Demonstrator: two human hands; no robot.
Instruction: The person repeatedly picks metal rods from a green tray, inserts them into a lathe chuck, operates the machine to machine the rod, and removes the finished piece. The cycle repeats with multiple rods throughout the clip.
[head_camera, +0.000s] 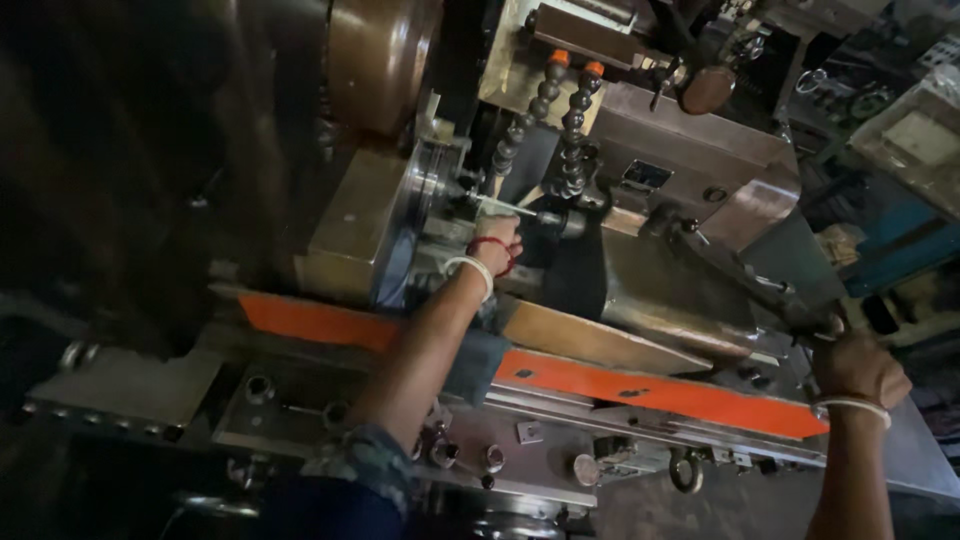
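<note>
Left hand (497, 240): reached into the lathe, fingers curled at the thin metal rod (505, 208); whether it really grips the rod I cannot tell, view too dark.
Rod: sticks out from the chuck (425, 190), long axis approx. left-right, toward the tool holder (560, 222); lies just above the left hand, touching or nearly.
Right hand (858, 368): closed around a dark lever handle (812, 330) at the far right, well apart from the rod.
Nearer hand: left.
Coolant hoses (560, 130): two, hang over the rod.
</note>
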